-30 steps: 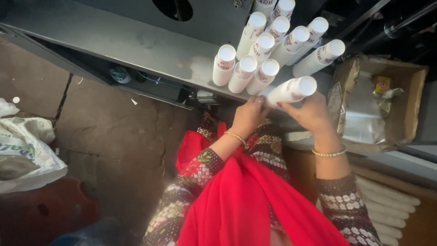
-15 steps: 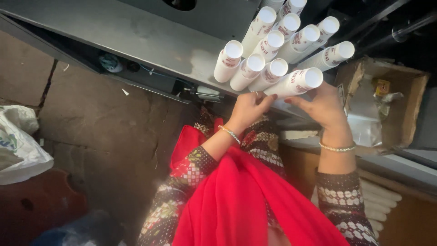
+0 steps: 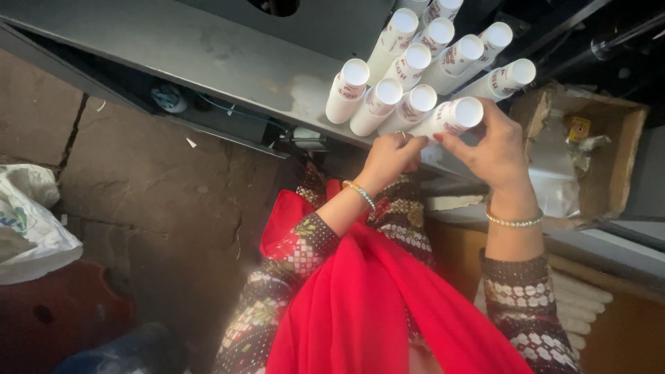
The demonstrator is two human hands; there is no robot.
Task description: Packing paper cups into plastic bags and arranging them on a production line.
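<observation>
Several tall stacks of white paper cups (image 3: 409, 73) with red print stand on a grey metal table (image 3: 208, 55). Both hands grip the nearest stack (image 3: 454, 116), at the table's front edge. My left hand (image 3: 389, 156) holds its lower part, fingers curled around it. My right hand (image 3: 495, 149) clasps the stack's upper end with thumb and fingers. Each wrist wears a bracelet, and a red scarf hangs below my arms.
An open cardboard box (image 3: 589, 152) lined with clear plastic sits at the right. A white plastic bag (image 3: 28, 221) lies on the stone floor (image 3: 159, 201) at the left. More cup stacks (image 3: 582, 305) lie flat at lower right.
The view has shifted slightly; both hands stay on the same cup stack, which has moved a little toward the other stacks.
</observation>
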